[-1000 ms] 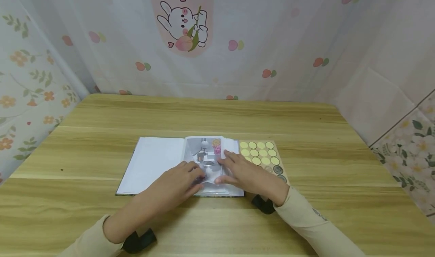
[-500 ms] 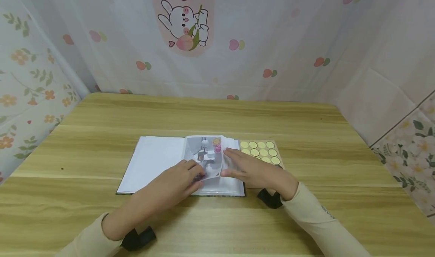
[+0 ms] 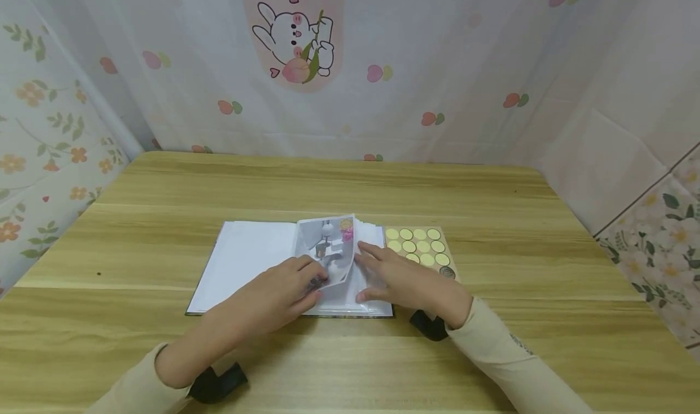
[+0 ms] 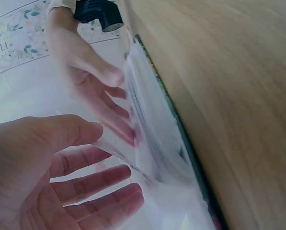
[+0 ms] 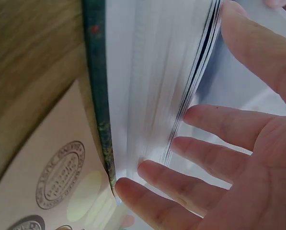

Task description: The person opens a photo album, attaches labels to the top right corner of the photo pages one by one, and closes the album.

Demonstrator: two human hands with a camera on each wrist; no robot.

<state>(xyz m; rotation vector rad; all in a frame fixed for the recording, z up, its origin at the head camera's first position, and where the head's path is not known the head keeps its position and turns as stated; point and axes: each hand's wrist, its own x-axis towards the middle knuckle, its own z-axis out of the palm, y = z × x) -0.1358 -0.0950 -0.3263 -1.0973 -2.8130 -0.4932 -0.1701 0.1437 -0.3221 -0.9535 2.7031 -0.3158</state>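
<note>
An open photo album [image 3: 253,256] lies on the table, its left side blank white. A lifted page with a grey picture [image 3: 333,257] tilts up from its right side. My left hand [image 3: 284,285] pinches this page's near edge between thumb and index finger; the left wrist view shows the thin sheet [image 4: 115,152] there, other fingers spread. At the album's right edge is my right hand [image 3: 407,277]. Its fingers [image 5: 195,184] are extended along the stacked page edges [image 5: 181,96], thumb apart from them, in the right wrist view.
A sheet of round stickers [image 3: 421,246], yellow and dark printed ones, lies partly beneath the right forearm at the album's right. The wooden table [image 3: 339,189] stretches around; a patterned curtain [image 3: 426,55] hangs behind. Black wrist devices [image 3: 217,383] sit under both wrists.
The picture page has lifted and tilted further up to the left, held by the left hand. The right hand shifted slightly right, then came back a little toward the album.
</note>
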